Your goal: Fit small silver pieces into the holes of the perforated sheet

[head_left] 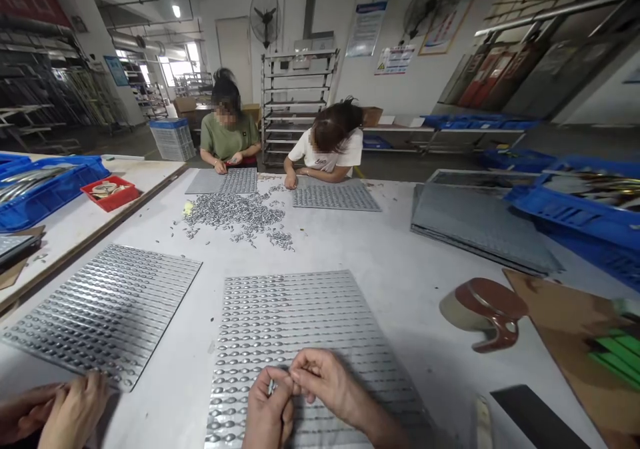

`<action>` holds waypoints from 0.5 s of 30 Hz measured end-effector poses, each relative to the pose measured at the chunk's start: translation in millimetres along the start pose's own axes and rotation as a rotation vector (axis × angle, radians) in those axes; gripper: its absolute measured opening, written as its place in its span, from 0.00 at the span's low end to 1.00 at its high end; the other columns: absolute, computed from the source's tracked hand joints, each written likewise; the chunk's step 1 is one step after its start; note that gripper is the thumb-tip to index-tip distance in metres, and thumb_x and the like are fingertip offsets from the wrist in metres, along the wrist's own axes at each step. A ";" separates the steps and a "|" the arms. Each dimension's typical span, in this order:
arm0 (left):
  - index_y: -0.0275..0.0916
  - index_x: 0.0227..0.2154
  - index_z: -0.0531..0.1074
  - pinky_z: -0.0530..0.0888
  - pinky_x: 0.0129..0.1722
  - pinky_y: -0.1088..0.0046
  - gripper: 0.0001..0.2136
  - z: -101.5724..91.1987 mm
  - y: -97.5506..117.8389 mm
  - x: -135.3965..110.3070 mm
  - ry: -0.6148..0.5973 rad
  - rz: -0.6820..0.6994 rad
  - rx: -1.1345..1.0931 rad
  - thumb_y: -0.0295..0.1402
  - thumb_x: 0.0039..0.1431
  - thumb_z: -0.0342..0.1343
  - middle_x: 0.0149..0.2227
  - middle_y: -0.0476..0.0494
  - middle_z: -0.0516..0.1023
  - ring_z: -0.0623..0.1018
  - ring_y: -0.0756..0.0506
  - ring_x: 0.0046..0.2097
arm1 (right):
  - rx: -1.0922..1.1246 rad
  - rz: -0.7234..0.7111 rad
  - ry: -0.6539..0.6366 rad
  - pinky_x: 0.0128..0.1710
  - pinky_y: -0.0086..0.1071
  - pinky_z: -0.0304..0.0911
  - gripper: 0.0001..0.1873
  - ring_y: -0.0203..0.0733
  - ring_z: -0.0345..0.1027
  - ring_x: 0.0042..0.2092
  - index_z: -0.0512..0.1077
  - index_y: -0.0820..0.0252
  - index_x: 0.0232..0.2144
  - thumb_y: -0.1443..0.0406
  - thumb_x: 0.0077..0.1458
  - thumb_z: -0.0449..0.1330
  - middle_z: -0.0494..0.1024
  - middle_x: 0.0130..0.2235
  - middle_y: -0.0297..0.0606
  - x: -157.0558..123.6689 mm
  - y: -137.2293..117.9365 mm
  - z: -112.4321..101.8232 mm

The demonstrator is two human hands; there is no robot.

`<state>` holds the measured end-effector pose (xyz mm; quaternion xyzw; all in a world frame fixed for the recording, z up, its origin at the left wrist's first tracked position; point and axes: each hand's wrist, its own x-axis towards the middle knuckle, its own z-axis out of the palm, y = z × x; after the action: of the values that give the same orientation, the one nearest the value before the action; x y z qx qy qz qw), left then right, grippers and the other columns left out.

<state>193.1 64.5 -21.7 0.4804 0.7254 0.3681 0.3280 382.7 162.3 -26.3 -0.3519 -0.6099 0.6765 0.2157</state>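
Note:
My left hand (270, 405) is closed, with a small silver oval piece (271, 387) showing between its thumb and curled fingers. Fingertips of my right hand (327, 382) are pinched together and meet those of the left; whatever they grip is hidden. Both hands are over the lower part of a grey sheet (320, 302) lined with rows of slots. Bulging silver oval pieces (245, 339) fill the sheet's left side, while the right side shows only narrow slots.
A co-worker's hands (75, 402) touch a similar sheet (115, 295) at left. Loose silver pieces (230, 215) lie heaped farther back, near two people with sheets. To the right are a lidded mug (485, 305), stacked sheets (470, 215), cardboard (565, 335) and a blue crate (575, 195).

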 end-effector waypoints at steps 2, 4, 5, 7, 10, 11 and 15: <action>0.46 0.27 0.72 0.56 0.15 0.76 0.24 47.9 6.8 4.3 -0.034 -0.243 -0.596 0.63 0.55 0.62 0.14 0.54 0.63 0.56 0.54 0.15 | -0.043 0.028 -0.047 0.28 0.28 0.64 0.15 0.39 0.72 0.30 0.75 0.57 0.33 0.52 0.60 0.64 0.81 0.32 0.36 10.6 3.7 -5.7; 0.44 0.26 0.70 0.47 0.13 0.79 0.29 68.6 3.9 6.9 -0.022 -0.371 -0.940 0.65 0.43 0.70 0.15 0.57 0.63 0.49 0.57 0.15 | -0.125 0.023 -0.027 0.27 0.28 0.62 0.15 0.39 0.71 0.29 0.74 0.57 0.33 0.52 0.62 0.62 0.81 0.30 0.35 29.1 8.7 -15.0; 0.43 0.27 0.70 0.44 0.13 0.80 0.31 71.0 0.5 7.3 -0.027 -0.397 -1.021 0.65 0.39 0.72 0.15 0.58 0.63 0.47 0.58 0.15 | -0.199 0.007 0.039 0.28 0.28 0.62 0.14 0.39 0.71 0.29 0.74 0.56 0.32 0.53 0.63 0.60 0.80 0.29 0.34 41.1 11.5 -20.5; 0.41 0.26 0.70 0.42 0.13 0.81 0.31 69.0 -7.0 6.5 -0.061 -0.411 -1.056 0.65 0.39 0.73 0.14 0.60 0.62 0.45 0.60 0.15 | -0.401 -0.036 0.267 0.31 0.29 0.63 0.13 0.40 0.72 0.30 0.74 0.56 0.29 0.57 0.64 0.57 0.79 0.27 0.33 68.4 17.5 -31.4; 0.41 0.26 0.70 0.38 0.13 0.80 0.30 68.2 -16.9 3.7 -0.122 -0.414 -1.050 0.64 0.45 0.70 0.12 0.62 0.57 0.44 0.60 0.13 | -0.609 -0.027 0.462 0.35 0.30 0.63 0.12 0.42 0.74 0.32 0.75 0.56 0.27 0.63 0.62 0.57 0.80 0.27 0.34 105.8 26.7 -42.0; 0.41 0.26 0.69 0.38 0.13 0.80 0.30 70.1 -19.2 3.0 -0.135 -0.413 -1.049 0.65 0.45 0.70 0.11 0.62 0.57 0.44 0.60 0.13 | -0.630 -0.017 0.473 0.34 0.30 0.63 0.12 0.42 0.74 0.32 0.75 0.55 0.26 0.65 0.62 0.57 0.80 0.27 0.34 114.8 29.7 -43.1; 0.40 0.25 0.70 0.40 0.13 0.78 0.30 77.9 -21.6 1.6 -0.165 -0.388 -1.055 0.63 0.43 0.72 0.16 0.55 0.71 0.51 0.60 0.12 | -0.702 0.003 0.488 0.34 0.30 0.60 0.13 0.43 0.76 0.33 0.76 0.54 0.25 0.68 0.62 0.59 0.82 0.27 0.34 131.3 39.7 -39.2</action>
<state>247.4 77.3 -80.3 0.1366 0.4904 0.5749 0.6406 330.6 276.9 -93.4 -0.5547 -0.7338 0.3249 0.2198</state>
